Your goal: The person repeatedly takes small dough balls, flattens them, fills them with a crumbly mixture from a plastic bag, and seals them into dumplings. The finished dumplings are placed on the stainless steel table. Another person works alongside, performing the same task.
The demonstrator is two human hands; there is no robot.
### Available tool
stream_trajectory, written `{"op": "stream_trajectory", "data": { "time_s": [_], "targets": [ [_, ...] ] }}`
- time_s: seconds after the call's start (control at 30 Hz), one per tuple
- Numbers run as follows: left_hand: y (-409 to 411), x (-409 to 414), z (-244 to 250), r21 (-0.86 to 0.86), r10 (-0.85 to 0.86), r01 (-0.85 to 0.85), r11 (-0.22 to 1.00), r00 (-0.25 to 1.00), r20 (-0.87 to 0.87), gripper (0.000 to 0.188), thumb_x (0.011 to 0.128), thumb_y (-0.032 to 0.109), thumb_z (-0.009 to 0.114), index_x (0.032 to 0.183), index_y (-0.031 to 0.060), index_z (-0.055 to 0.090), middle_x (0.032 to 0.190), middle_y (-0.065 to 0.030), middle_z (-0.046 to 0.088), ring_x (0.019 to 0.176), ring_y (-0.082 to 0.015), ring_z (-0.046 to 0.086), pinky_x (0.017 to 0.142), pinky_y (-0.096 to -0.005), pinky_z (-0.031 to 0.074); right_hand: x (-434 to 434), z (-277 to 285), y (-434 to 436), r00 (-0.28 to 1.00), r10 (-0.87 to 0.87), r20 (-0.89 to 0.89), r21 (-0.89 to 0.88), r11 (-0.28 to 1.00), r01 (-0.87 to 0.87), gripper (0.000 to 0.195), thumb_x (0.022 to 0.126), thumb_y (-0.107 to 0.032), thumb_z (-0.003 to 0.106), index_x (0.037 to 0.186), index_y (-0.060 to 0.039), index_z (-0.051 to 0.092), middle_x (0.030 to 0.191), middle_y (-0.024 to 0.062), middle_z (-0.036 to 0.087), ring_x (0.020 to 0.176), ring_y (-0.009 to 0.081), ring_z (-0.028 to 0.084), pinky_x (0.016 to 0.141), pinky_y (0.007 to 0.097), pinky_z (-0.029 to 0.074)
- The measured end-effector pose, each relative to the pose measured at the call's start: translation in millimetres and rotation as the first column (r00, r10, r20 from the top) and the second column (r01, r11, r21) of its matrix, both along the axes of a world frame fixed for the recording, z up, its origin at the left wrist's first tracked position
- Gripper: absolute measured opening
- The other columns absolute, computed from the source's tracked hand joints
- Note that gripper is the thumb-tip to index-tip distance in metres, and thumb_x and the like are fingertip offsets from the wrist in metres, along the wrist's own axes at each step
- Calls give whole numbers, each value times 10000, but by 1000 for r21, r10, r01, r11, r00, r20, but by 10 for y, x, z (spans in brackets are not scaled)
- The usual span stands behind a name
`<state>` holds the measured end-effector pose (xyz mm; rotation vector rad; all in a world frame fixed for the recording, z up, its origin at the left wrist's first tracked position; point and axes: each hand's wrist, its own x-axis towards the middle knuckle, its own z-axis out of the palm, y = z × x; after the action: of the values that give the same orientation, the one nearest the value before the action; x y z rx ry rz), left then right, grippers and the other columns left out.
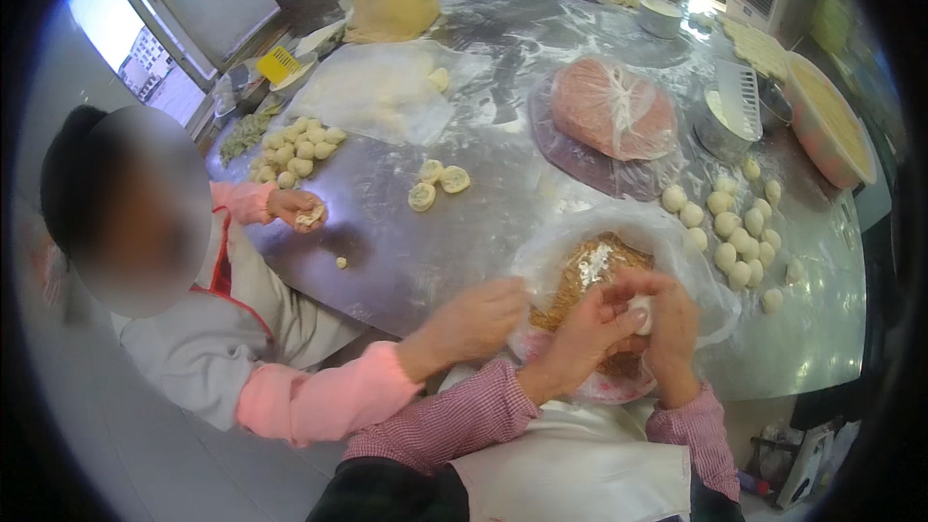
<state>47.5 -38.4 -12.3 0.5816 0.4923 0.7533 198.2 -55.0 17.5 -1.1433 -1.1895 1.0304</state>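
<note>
Over a plastic-lined bowl of brown crumbly filling [569,297], my left hand [591,337] and my right hand [667,326] meet around a small white piece of dough [641,313]. The thumb of my left hand presses on the dough, and the fingers of my right hand curve round its far side. Whether filling is inside the dough cannot be seen. Several round dough balls [739,239] lie on the metal table to the right of the bowl. Beyond the bowl sits a bagged pink mass [612,109], wrapped in clear plastic.
A co-worker's hand [471,322] in a pink sleeve reaches close to my left hand; their other hand [299,210] holds dough. Filled dough rounds [438,185] and piled dough balls [297,148] lie left. A metal pot [725,127] and a tub [830,119] stand at the right.
</note>
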Motion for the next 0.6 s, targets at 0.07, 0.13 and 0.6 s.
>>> {"op": "stream_trajectory", "data": {
  "time_s": [0.07,0.13,0.6],
  "targets": [
    [68,-42,4,-15,-6,5,1000,998,-56,443,1078,181,576,1461,0,447,1251,-84,621,1155,-162,646,945,-328,591,-413,138,25,966,-235,-110,53,969,242,529,1112,-417,365,1061,29,645,1151,180,726,1108,290,680,1084,434,468],
    [39,-43,-10,76,-51,63,995,988,-148,460,1080,197,573,1473,2,433,1265,-90,623,1144,-153,644,958,-332,581,-198,87,16,997,-57,46,-26,998,58,485,1110,-387,394,1117,35,632,1182,200,720,1034,274,701,1010,404,512],
    [-196,-134,285,839,308,232,492,855,-417,410,984,102,638,1375,-1,572,1523,-228,489,1424,-351,480,1128,-416,440,1468,351,329,620,-302,-725,-173,950,259,764,1106,-393,461,1521,132,92,1425,309,485,1330,399,524,1246,525,335]
  ]
}}
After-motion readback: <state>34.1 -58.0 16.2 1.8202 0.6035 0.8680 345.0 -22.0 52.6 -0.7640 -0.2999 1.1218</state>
